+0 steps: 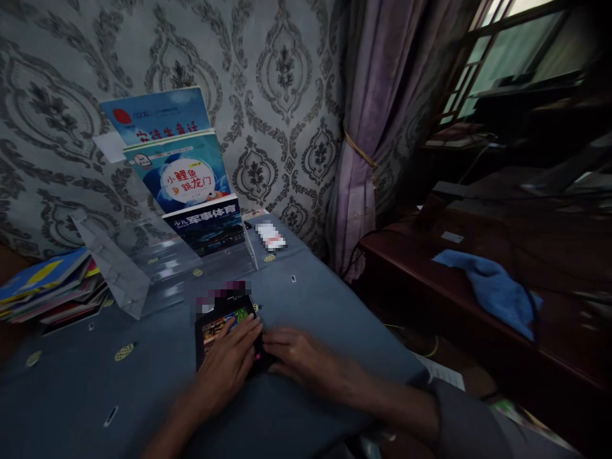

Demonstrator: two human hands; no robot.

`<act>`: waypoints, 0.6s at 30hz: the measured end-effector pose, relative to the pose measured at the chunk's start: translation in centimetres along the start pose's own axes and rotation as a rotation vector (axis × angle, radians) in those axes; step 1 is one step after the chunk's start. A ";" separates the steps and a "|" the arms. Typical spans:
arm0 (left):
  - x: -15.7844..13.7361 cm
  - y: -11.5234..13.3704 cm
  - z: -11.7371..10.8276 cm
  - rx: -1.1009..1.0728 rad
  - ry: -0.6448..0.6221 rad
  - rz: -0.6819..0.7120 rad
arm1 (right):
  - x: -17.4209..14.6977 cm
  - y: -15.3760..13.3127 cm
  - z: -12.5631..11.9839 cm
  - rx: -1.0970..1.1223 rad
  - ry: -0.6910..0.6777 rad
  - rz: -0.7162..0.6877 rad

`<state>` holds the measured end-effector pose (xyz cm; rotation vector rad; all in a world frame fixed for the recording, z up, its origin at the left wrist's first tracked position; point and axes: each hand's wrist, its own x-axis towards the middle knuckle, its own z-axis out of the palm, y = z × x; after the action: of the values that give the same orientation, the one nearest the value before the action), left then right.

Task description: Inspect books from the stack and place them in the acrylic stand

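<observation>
A dark book with a colourful picture on its front lies on the table near its right side, its upper part masked by blurred squares. My left hand rests across the lower part of the book, fingers stretched out over the picture. At the book's right edge is my right hand, its fingers held together and closed on that edge. The thumb side of that hand is smeared, and the lower corner of the book is partly hidden by both hands.
Behind the hands, a clear stepped stand bears several upright books. More books are stacked at the left. A pixelated white item lies near the wall. Right of the table edge, a blue cloth drapes over a dark red cabinet.
</observation>
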<state>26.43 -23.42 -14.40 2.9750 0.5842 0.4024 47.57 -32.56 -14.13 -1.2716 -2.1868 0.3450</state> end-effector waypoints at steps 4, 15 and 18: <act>-0.1 0.6 0.0 -0.001 -0.024 -0.012 | 0.0 0.2 0.1 0.003 -0.049 -0.002; -0.9 3.0 -0.8 -0.028 -0.074 0.001 | -0.6 0.9 1.4 -0.218 0.058 -0.055; -1.3 3.6 -0.7 -0.023 -0.062 0.016 | -0.7 0.9 1.5 -0.211 0.069 -0.057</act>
<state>26.38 -27.25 -13.52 2.9597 0.5460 0.3141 47.61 -32.60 -16.01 -1.3073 -2.2411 0.0467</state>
